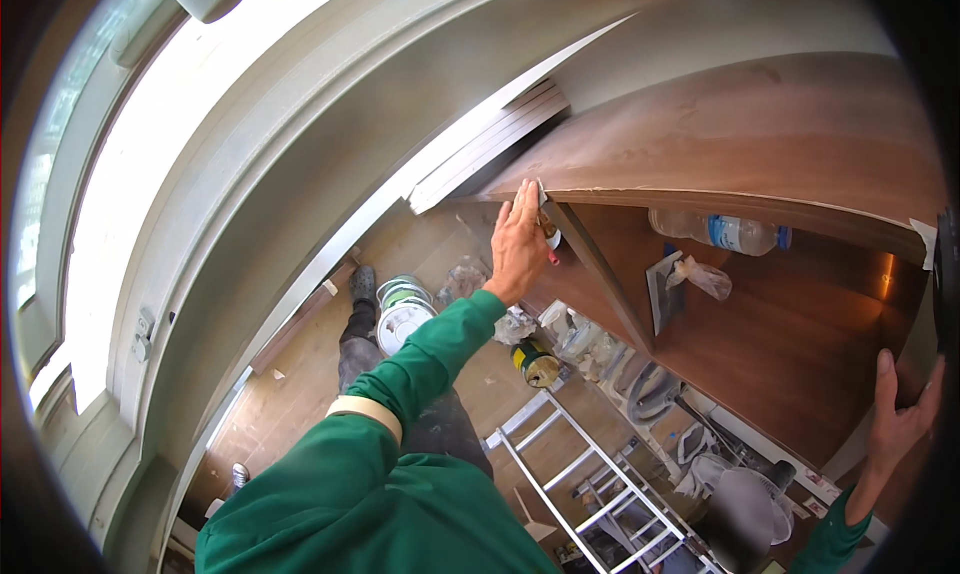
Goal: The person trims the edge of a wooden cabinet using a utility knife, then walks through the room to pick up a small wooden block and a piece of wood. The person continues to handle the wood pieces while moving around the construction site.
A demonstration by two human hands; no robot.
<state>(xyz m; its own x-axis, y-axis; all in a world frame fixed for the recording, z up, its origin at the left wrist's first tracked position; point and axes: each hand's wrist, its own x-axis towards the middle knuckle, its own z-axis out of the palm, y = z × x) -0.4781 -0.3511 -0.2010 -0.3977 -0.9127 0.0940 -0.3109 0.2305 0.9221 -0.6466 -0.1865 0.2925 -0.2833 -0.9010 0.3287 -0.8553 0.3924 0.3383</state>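
the brown wooden cabinet (700, 139) was ahead of me and to the right, its long edge running between my hands. my left hand (517, 246) was at the edge's left end, fingers straight; i couldn't tell whether it gripped anything. my right hand (897, 419) was spread loose near the right end. a clear bottle (738, 234) lay inside; below was a metal ladder (566, 471).

1 cab. (765, 346); 1 ladder (570, 470)
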